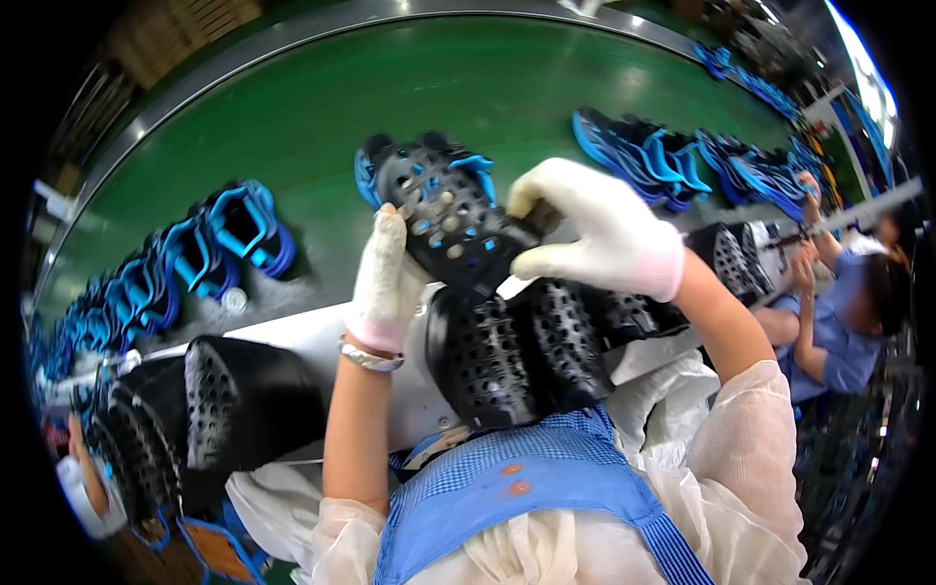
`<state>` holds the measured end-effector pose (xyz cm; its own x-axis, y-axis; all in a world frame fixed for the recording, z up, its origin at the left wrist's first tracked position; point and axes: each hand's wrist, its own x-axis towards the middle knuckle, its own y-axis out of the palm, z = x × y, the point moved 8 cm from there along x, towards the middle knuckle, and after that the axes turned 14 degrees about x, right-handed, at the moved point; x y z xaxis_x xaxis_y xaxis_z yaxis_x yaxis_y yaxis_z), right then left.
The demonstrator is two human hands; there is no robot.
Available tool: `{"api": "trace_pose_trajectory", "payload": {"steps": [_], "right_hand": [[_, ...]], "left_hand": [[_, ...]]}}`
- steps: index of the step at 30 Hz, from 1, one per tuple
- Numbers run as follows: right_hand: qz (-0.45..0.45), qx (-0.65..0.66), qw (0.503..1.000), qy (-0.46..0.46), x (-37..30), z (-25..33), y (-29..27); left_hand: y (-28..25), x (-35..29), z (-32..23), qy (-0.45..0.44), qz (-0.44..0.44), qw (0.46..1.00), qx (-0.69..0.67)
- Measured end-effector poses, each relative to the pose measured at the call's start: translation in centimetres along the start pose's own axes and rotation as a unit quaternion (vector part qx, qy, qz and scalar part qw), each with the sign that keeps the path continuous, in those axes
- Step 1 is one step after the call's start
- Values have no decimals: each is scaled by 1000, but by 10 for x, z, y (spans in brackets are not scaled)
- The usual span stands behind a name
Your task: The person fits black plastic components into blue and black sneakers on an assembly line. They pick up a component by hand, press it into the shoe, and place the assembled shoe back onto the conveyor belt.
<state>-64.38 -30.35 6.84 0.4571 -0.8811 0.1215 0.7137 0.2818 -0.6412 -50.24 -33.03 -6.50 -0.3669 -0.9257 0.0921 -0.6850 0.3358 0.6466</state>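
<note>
In front of me I hold a curved black perforated piece [444, 210], shaped like a shoe upper, over the belt. Small blue and pale patches show through its holes. My left hand [380, 278], in a white glove, is closed along the piece's left edge, fingers pointing up. The thumb and fingers of my gloved right hand [604, 229] curl around its right lower corner. Just behind the piece, partly hidden by it, sit blue-and-black shoes [369, 180]. Below my hands, several similar black perforated pieces [487, 356] stand side by side.
A green belt [468, 78] runs across in front. Rows of blue-and-black shoes stand at left [180, 253] and right [639, 156]. More black perforated pieces [210, 405] hang on the near metal ledge [390, 380]. A co-worker in blue [843, 331] sits at right; another person's arm [88, 468] shows far left.
</note>
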Motion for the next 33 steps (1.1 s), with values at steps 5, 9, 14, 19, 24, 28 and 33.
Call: {"api": "trace_pose_trajectory", "payload": {"steps": [5, 9, 14, 19, 24, 28, 33], "right_hand": [[60, 48, 997, 29, 42, -24, 70], [112, -21, 992, 50, 53, -39, 102], [88, -76, 993, 25, 64, -40, 93], [167, -202, 959, 104, 83, -50, 59], [262, -261, 915, 161, 121, -77, 60], [219, -344, 899, 159, 153, -79, 91], [206, -331, 902, 186, 161, -129, 138]], "left_hand": [[-37, -13, 4, 1, -149, 985, -91], [-48, -22, 6, 14, -247, 965, -85], [-67, -11, 4, 15, -277, 954, 111], [-71, -6, 3, 23, -158, 807, 568], [-56, 13, 20, 80, -108, 606, 784], [-65, 28, 28, 27, -118, 596, 794], [-69, 46, 44, -122, -64, 587, 798]]}}
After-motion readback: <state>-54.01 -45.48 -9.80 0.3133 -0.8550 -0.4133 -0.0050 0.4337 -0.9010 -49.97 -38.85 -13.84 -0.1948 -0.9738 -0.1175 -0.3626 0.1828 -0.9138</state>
